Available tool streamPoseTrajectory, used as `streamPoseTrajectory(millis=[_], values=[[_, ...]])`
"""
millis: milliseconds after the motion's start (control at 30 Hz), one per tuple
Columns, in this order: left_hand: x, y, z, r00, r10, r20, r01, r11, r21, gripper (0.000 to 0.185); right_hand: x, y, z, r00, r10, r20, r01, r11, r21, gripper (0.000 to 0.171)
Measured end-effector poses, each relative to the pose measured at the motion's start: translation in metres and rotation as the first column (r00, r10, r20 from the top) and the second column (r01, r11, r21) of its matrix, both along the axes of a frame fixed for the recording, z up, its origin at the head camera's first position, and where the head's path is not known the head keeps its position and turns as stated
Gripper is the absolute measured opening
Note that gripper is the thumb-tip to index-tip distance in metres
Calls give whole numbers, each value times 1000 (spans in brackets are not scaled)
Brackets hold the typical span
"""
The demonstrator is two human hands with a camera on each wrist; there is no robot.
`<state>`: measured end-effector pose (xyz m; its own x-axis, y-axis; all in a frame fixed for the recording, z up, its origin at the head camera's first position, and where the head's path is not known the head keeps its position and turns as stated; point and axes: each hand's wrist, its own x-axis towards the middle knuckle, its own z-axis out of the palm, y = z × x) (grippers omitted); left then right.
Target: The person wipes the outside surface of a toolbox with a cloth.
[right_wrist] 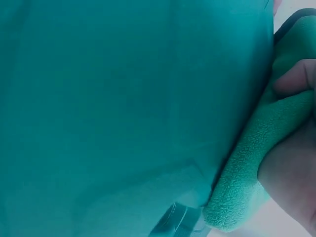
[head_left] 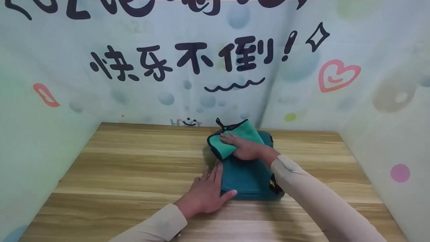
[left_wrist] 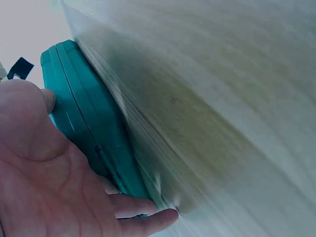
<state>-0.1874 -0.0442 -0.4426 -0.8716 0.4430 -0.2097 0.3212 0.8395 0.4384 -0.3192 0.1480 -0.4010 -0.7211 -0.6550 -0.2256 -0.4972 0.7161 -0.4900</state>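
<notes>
A teal hard case [head_left: 247, 174] lies flat on the table, with dark clasps or a handle along its right side. Across its far end is spread a green cloth [head_left: 250, 129] with black edging and a small loop. My right hand [head_left: 247, 148] presses that cloth against the lid, fingers extended; in the right wrist view the thumb rests on the fluffy cloth [right_wrist: 247, 173]. At the case's near left corner, my left hand [head_left: 205, 191] lies along the side with straight fingers, the thumb at the front edge. The left wrist view shows the case's side seam [left_wrist: 74, 98] beside the palm.
The wood-grain table [head_left: 117, 168] extends on both sides of the case. A printed curtain [head_left: 151, 97] with dark lettering hangs behind the table's back edge, and pale walls flank it left and right.
</notes>
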Motion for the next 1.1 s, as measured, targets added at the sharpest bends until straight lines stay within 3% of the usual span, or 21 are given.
streamPoseTrajectory(millis=[167, 267, 367, 500, 767, 900, 1100], values=[[-5, 3, 5, 997, -74, -24, 74, 997, -10, 99, -1, 3, -2, 999, 19, -26, -19, 1000, -7, 64], [-8, 4, 5, 985, -160, -64, 157, 987, -44, 90, -1, 4, -3, 996, 57, -64, -56, 998, 12, 69], [-9, 6, 5, 976, -200, -87, 192, 977, -91, 84, -1, 5, -6, 989, 93, -113, -89, 995, 39, 75], [-6, 9, 3, 971, -198, -132, 179, 973, -146, 82, -2, 12, -8, 980, 102, -173, -91, 993, 73, 80], [-1, 16, 1, 964, -189, -187, 146, 964, -224, 82, -12, 53, -8, 974, 4, -225, 20, 994, 106, 82], [-1, 16, -1, 966, -183, -182, 144, 967, -209, 83, -17, 80, -13, 967, -62, -248, 81, 994, 67, 83], [1, 15, -1, 966, -178, -187, 143, 972, -186, 83, -16, 103, -19, 967, -159, -201, 161, 987, -8, 83]])
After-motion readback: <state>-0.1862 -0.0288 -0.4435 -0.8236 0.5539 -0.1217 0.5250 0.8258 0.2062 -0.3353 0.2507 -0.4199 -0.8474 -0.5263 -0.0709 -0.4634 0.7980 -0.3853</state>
